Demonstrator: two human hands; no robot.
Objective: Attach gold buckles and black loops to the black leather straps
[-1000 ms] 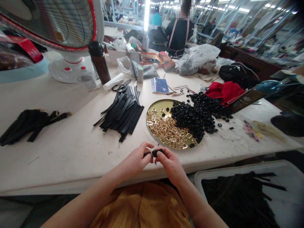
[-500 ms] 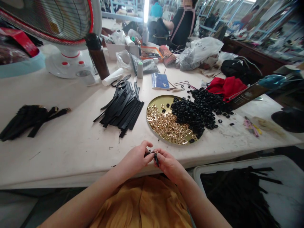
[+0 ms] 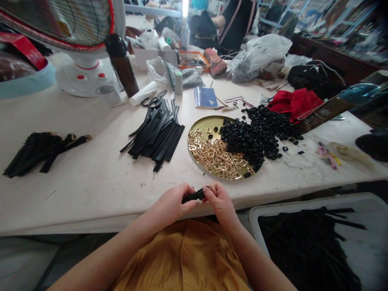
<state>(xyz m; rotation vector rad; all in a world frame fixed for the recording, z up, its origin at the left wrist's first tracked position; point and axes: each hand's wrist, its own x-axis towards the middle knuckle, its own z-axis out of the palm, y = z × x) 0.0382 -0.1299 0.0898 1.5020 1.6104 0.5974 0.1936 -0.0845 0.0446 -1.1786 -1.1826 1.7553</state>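
Note:
Between my two hands, just over the table's front edge, is a black strap (image 3: 194, 196) with a gold buckle (image 3: 213, 188) at its right end. My left hand (image 3: 175, 201) is closed on the strap, thumb and fingers pinching it. My right hand (image 3: 220, 200) grips the strap's buckle end; its fingers partly cover the buckle. Beyond my hands lies a round gold tray (image 3: 197, 123) with many loose gold buckles (image 3: 215, 158). Small black loops (image 3: 245, 139) are heaped on the tray's right side and spill onto the table. A pile of flat black straps (image 3: 157, 135) lies left of the tray.
Buckled straps (image 3: 33, 153) lie at the far left near a fan (image 3: 81, 76). Scissors (image 3: 154, 100), a thread spool (image 3: 178, 83) and a blue booklet (image 3: 205, 97) sit behind. At lower right stands a white bin (image 3: 254, 218) of black strips. A co-worker (image 3: 236, 24) is across the table.
The strap was bent with its buckle end pointing down; now it stretches straighter between my hands, buckle to the right. My right hand has shifted slightly right and up. The view has moved a little.

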